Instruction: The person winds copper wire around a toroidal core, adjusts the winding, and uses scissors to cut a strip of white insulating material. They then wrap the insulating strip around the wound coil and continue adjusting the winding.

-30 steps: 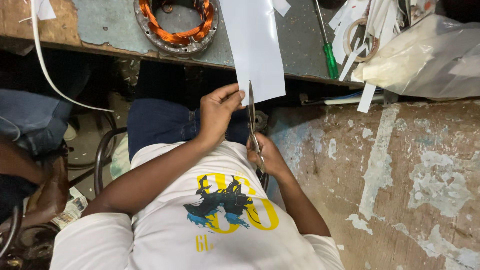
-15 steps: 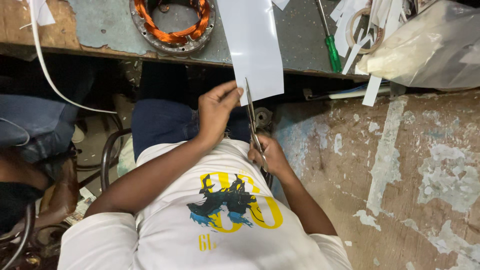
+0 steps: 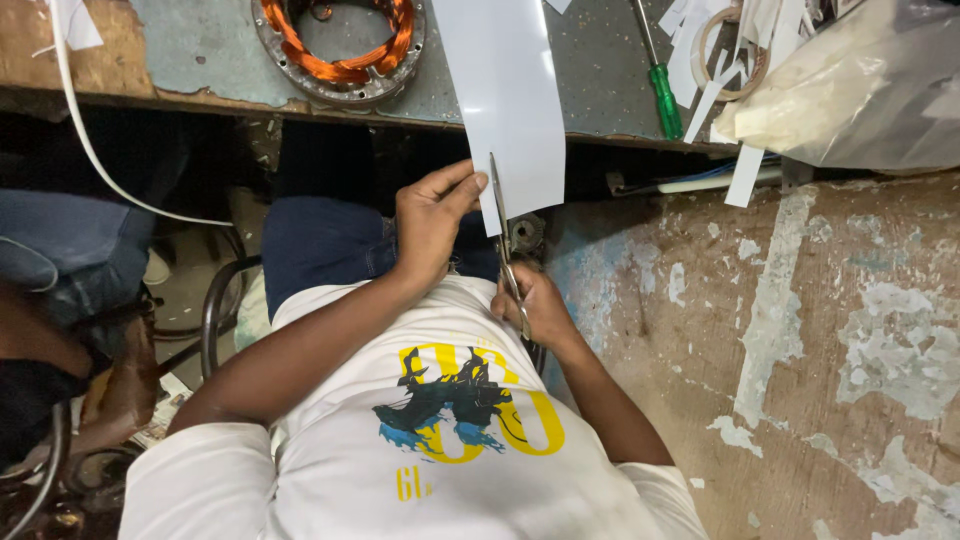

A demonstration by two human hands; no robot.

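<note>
A long white sheet (image 3: 510, 100) hangs off the workbench edge toward my lap. My left hand (image 3: 430, 215) pinches its lower left corner between thumb and fingers. My right hand (image 3: 535, 305) grips the handles of a pair of scissors (image 3: 503, 235), whose blades point up and reach into the sheet's bottom edge near its left side. Both hands sit close to my chest, just below the bench edge.
On the workbench (image 3: 200, 50) lie a round motor stator with orange copper windings (image 3: 340, 45), a green-handled screwdriver (image 3: 660, 90), cut white strips and a tape roll (image 3: 725, 60), and a plastic bag (image 3: 860, 80). A white cable (image 3: 100, 160) hangs at left. Another person's legs (image 3: 60, 250) are at left.
The view has shifted slightly. My hands keep the same hold on sheet and scissors, and the blades stay at the sheet's bottom edge.
</note>
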